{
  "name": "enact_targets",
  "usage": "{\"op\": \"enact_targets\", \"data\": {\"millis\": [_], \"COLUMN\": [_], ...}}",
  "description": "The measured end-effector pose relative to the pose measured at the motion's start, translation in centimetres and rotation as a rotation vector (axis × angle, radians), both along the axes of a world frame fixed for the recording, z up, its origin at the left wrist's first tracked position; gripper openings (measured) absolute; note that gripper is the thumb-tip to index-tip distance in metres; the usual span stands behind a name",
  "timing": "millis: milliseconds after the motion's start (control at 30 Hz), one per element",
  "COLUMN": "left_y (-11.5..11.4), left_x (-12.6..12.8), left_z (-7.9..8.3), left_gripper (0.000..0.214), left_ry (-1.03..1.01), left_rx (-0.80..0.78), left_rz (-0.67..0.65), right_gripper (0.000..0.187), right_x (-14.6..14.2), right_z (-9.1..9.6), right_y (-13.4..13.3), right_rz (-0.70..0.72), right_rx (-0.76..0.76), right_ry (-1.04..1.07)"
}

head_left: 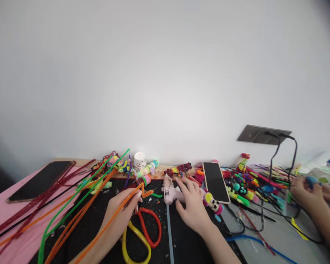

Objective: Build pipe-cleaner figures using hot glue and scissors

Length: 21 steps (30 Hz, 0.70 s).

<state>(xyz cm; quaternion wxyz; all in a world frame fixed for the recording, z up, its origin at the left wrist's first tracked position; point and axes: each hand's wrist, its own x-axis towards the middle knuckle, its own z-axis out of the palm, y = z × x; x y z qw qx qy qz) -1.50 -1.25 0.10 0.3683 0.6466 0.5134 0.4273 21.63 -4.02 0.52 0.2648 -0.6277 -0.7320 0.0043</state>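
Observation:
My left hand [123, 207] is closed, pinching an orange pipe cleaner [110, 220] whose far end is bent into a zigzag above the fingertips. The pipe cleaner runs back along my forearm. My right hand [191, 203] reaches over the handle of a pale glue gun [169, 193], fingers spread, with thumb and index finger on either side; whether they touch it is unclear. Scissors with one red and one yellow handle [137, 236] lie between my hands, their blades hidden. A short green pipe cleaner piece [157, 195] lies near the orange tip.
Long red, green and orange pipe cleaners [59, 216] cross the left side. Phones [41, 181] [216, 182] lie on both sides. Pipe-cleaner figures [147, 168] and a paper cup [139, 160] line the wall. Black cords [294, 157] hang from a socket. Another person's hands [308, 190] work at right.

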Motion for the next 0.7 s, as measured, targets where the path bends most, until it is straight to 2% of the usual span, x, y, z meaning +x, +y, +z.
{"op": "enact_targets", "data": {"millis": [67, 200, 367, 700], "left_y": [-0.4, -1.2, -2.2, -2.7], "left_x": [0.3, 1.2, 2.0, 2.3], "left_z": [0.1, -0.1, -0.9, -0.9], "left_gripper": [0.027, 0.028, 0.029, 0.029], "left_ry": [-0.049, -0.103, -0.117, -0.057], "left_rx": [-0.019, -0.052, -0.05, -0.037], "left_rz": [-0.003, -0.033, -0.106, -0.175], "right_gripper": [0.04, 0.013, 0.012, 0.021], "right_x": [-0.8, -3.0, -4.8, -5.0], "right_z": [0.6, 0.8, -0.2, -0.7], "right_y": [-0.6, -1.7, -2.3, -2.3], "right_rz": [0.098, 0.262, 0.347, 0.339], "right_rx": [0.025, -0.074, -0.101, -0.091], "right_ry": [0.091, 0.237, 0.338, 0.447]}}
